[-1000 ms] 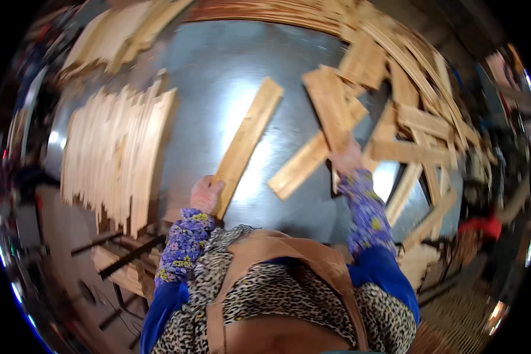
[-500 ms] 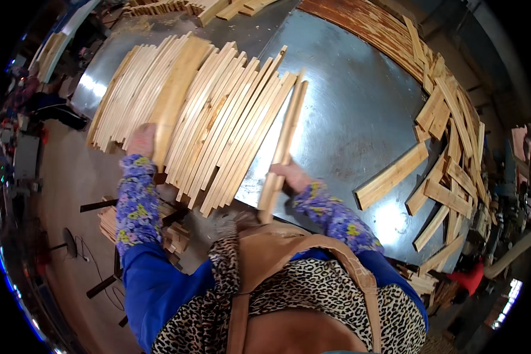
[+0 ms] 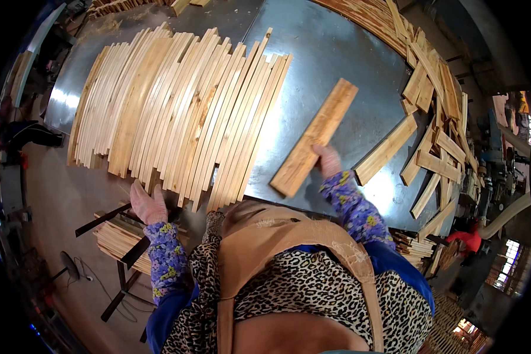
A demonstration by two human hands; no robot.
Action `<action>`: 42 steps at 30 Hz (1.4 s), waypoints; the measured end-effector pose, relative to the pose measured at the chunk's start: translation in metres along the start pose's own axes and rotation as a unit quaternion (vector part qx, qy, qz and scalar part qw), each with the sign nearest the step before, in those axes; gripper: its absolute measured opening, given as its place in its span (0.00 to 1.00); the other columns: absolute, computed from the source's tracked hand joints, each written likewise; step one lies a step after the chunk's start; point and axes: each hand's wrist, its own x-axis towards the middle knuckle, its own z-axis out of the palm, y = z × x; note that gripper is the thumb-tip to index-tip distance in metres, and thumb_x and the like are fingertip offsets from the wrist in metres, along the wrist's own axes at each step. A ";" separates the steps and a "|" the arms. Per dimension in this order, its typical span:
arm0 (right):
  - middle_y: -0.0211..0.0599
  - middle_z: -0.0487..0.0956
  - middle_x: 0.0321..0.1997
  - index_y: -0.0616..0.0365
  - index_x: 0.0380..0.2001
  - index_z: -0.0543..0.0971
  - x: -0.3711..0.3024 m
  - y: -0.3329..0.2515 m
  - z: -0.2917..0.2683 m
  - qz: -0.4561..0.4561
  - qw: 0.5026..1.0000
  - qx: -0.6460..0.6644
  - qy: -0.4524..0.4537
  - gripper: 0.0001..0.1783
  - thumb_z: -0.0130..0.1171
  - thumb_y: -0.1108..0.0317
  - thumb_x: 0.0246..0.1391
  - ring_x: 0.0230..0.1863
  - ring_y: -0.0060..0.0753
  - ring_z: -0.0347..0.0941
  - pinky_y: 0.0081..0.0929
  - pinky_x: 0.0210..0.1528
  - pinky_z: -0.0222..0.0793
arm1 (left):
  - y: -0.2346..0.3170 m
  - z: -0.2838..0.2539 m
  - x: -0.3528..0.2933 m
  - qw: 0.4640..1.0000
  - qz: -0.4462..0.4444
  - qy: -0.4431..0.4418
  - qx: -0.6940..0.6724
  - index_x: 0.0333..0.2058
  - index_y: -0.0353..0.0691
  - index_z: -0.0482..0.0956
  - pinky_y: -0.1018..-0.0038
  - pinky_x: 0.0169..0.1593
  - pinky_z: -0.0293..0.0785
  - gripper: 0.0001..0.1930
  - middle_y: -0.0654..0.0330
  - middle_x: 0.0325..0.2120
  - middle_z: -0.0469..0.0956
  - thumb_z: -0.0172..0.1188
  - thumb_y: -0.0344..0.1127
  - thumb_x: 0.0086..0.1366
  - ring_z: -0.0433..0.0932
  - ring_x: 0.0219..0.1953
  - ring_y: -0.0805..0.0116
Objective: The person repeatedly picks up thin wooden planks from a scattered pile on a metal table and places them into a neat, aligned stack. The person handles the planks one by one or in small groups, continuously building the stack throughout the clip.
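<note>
A wooden board [image 3: 320, 133] tilts across the metal tabletop, gripped near its middle right edge by my right hand [image 3: 327, 160]. My left hand [image 3: 149, 202] is just off the near edge of a row of narrow wooden strips [image 3: 203, 118], its fingers apart and nothing in it. The strips stand side by side, with uneven ends. Among them, toward the left, a wider board [image 3: 137, 109] lies face up. Both my forearms wear floral sleeves.
To the right, a loose pile of boards [image 3: 439, 156] lies along the metal table [image 3: 330, 53], with a single board [image 3: 386, 148] beside it. Under the table's near left, more strips [image 3: 124, 239] rest on a dark metal stand [image 3: 137, 251]. A fan-like object [image 3: 69, 265] stands on the floor.
My left hand has let go of the wider board and moved down toward me. My right hand has carried its wood rightward, away from the row, with a broad face now showing.
</note>
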 end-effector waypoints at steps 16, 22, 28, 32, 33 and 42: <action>0.52 0.74 0.71 0.71 0.77 0.60 -0.005 0.063 0.120 -0.092 0.981 -0.078 -0.155 0.49 0.66 0.45 0.70 0.70 0.43 0.72 0.37 0.74 0.65 | 0.038 -0.093 0.021 0.935 -0.158 -0.315 0.039 0.54 0.36 0.83 0.52 0.58 0.79 0.38 0.39 0.46 0.87 0.66 0.69 0.63 0.85 0.53 0.40; 0.54 0.79 0.67 0.70 0.75 0.64 0.027 0.026 0.143 -0.135 0.966 -0.204 -0.084 0.45 0.69 0.51 0.68 0.67 0.45 0.76 0.38 0.70 0.71 | 0.048 -0.071 0.019 0.915 -0.128 -0.382 -0.022 0.52 0.32 0.78 0.51 0.57 0.80 0.35 0.38 0.41 0.86 0.71 0.59 0.61 0.85 0.49 0.38; 0.58 0.77 0.70 0.74 0.74 0.65 0.092 -0.035 0.098 -0.104 0.964 -0.200 -0.140 0.49 0.67 0.43 0.68 0.74 0.50 0.70 0.42 0.76 0.63 | 0.095 -0.054 -0.023 0.861 -0.017 -0.502 -0.074 0.45 0.39 0.81 0.52 0.47 0.84 0.26 0.47 0.35 0.87 0.69 0.59 0.67 0.88 0.41 0.41; 0.55 0.80 0.68 0.72 0.73 0.68 0.157 -0.079 0.066 -0.104 0.933 -0.303 -0.164 0.50 0.60 0.34 0.69 0.72 0.48 0.73 0.42 0.75 0.65 | 0.134 -0.007 0.015 0.856 -0.013 -0.471 -0.212 0.53 0.36 0.81 0.54 0.52 0.84 0.27 0.45 0.41 0.87 0.70 0.55 0.70 0.87 0.46 0.42; 0.55 0.80 0.67 0.71 0.73 0.69 0.169 -0.086 0.064 -0.112 0.921 -0.328 -0.178 0.51 0.59 0.32 0.69 0.71 0.47 0.74 0.42 0.74 0.66 | 0.143 0.014 0.036 0.853 -0.026 -0.461 -0.242 0.55 0.36 0.81 0.53 0.53 0.84 0.28 0.45 0.43 0.87 0.69 0.54 0.70 0.87 0.48 0.42; 0.47 0.84 0.57 0.64 0.68 0.74 0.206 -0.093 0.134 -0.099 0.979 0.104 -0.142 0.39 0.53 0.37 0.75 0.53 0.39 0.84 0.36 0.56 0.83 | 0.222 0.125 0.169 0.546 -0.284 -0.344 -0.709 0.77 0.37 0.61 0.58 0.69 0.76 0.39 0.45 0.68 0.74 0.55 0.54 0.76 0.78 0.66 0.53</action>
